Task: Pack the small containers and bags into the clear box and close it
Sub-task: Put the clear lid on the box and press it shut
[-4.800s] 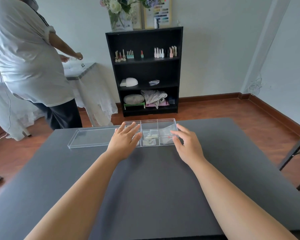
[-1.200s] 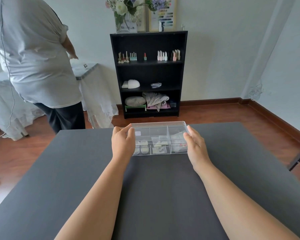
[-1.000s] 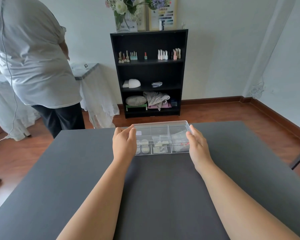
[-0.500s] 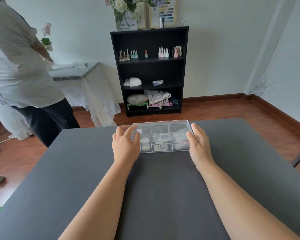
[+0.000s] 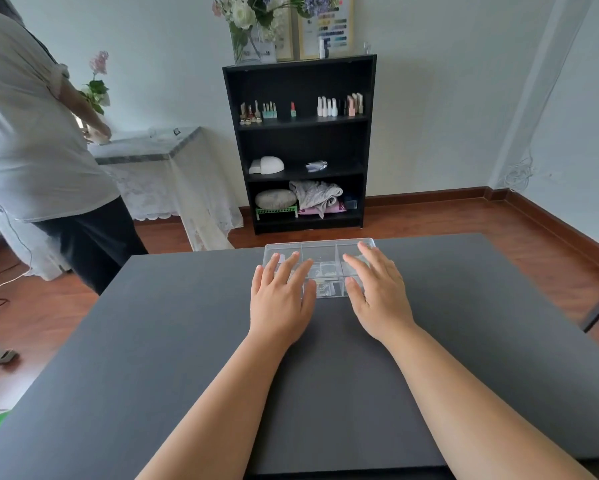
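Soft daylight, perhaps slight edge warping

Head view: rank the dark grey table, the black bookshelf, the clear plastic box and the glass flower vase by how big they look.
1. Dark grey table, by far the largest in frame.
2. Black bookshelf; it stands farther back, so its true size is unsure.
3. Clear plastic box, partly covered by both hands.
4. Glass flower vase, smallest, though farthest away.

Clear glossy plastic box (image 5: 320, 249) on a matt, seemingly smooth grey table (image 5: 173, 341).
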The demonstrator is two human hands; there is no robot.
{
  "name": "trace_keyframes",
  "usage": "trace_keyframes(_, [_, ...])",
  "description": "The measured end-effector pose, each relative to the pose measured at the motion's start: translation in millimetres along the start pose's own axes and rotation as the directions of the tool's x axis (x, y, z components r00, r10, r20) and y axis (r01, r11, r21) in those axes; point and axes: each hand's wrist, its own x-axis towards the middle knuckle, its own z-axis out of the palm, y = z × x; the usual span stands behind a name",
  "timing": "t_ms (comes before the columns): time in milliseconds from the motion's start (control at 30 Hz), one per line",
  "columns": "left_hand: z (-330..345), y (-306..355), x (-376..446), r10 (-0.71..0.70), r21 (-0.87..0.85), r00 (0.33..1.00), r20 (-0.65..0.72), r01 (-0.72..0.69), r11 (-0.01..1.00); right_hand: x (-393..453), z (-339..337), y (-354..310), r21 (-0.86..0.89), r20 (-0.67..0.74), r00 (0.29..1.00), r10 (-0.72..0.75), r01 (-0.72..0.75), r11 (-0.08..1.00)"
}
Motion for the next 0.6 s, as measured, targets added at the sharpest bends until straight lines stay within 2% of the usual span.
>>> trace_keyframes(267, [4.3, -4.7, 1.6, 0.016, -0.015, 1.0, 0.009, -0.016, 1.0, 3.3, 4.5, 0.3, 0.011, -0.051, 0.998, -0.027, 0.028, 1.0])
trace_keyframes(600, [13.6, -16.5, 23.6, 0.016, 0.005, 0.999, 0.04, -0.017, 1.0, 28.2, 15.4, 4.3, 0.007, 0.018, 1.0, 0.003, -0.003, 1.0])
